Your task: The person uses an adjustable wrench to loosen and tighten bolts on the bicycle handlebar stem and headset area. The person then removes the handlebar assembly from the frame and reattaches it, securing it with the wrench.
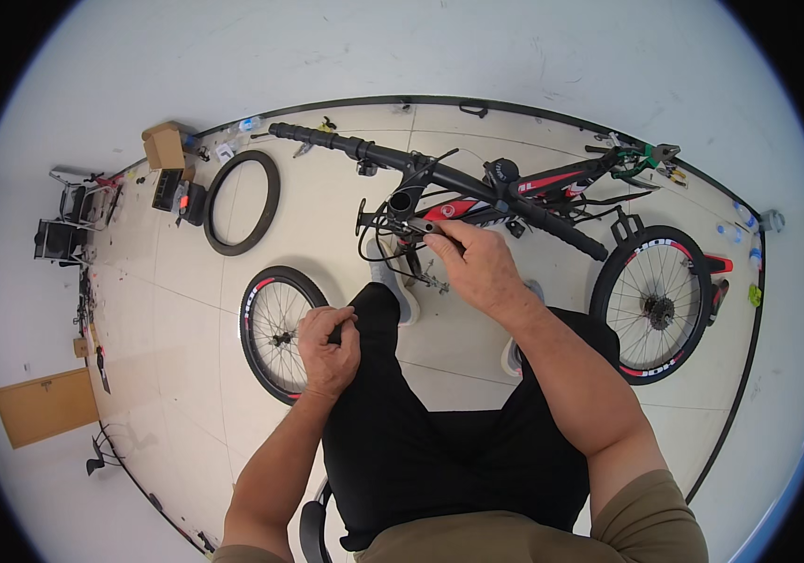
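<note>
Right hand (479, 272): a small grey part (424, 226) is pinched at the fingertips, at the front end of the bike frame (454, 208). Left hand (330, 355): curled beside the left knee (379, 308); whether anything is gripped can't be told. Frame is placed toward the far edge of the floor (177, 272), right of middle.

Risks, as judged: part could be dropped if the pinch slips, since only the fingertips are used. Cables (379, 228) could be snagged, being looped close to the fingers. Handlebar (454, 180) could be swung if knocked; its fixing can't be seen.

Materials: frame tubes are painted glossy red and black. Handlebar is long, black, fitted with dark sleeves. Spoked wheel (280, 338) by the left hand is wire-laced; loose tyre (273, 192), toward the floor's far left corner, is plain black rubber. Floor is smooth, pale tile.
</note>
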Demonstrator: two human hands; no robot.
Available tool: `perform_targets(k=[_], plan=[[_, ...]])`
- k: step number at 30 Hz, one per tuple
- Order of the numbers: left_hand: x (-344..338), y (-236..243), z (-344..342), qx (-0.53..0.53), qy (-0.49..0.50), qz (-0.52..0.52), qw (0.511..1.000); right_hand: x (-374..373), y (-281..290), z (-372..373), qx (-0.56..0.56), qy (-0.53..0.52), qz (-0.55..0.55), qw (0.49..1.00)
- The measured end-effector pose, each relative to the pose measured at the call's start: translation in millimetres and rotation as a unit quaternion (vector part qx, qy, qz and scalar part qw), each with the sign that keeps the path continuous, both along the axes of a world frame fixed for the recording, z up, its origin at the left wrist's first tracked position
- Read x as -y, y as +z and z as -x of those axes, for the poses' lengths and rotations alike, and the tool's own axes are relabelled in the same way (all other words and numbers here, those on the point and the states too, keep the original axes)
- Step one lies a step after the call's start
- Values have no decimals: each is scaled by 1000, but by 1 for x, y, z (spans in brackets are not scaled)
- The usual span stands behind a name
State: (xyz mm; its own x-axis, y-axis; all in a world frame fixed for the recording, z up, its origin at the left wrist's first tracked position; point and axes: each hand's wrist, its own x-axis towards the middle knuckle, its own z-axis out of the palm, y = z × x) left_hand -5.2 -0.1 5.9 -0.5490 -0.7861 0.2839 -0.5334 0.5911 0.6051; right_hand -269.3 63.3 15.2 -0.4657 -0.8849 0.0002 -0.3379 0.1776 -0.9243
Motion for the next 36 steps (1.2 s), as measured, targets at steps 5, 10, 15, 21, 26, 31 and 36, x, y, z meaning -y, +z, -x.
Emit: perform_targets(k=[5, 10, 15, 21, 26, 31, 36], plan=[[1, -2, -1, 0, -4, 10, 1000, 2, -12, 0, -7, 12, 41, 999], [1, -1, -2, -4, -3, 8, 1000, 1, -5, -4, 27, 2, 3, 1000], [1, 1, 0, -1, 0, 5, 1000, 0, -6, -3, 7, -14, 5, 1000], [0, 1, 0, -3, 1, 6, 1000, 1, -6, 0, 19, -8, 0, 1000], [0, 1, 1, -7, 1, 6, 1000, 0, -5, 0, 23, 0, 8, 1000], [1, 1, 1, -5, 0, 2, 1000, 0, -5, 1, 26, -1, -4, 1000], [1, 0, 0, -5, 1, 0, 1000, 4, -10, 3, 45, -1, 1, 999]])
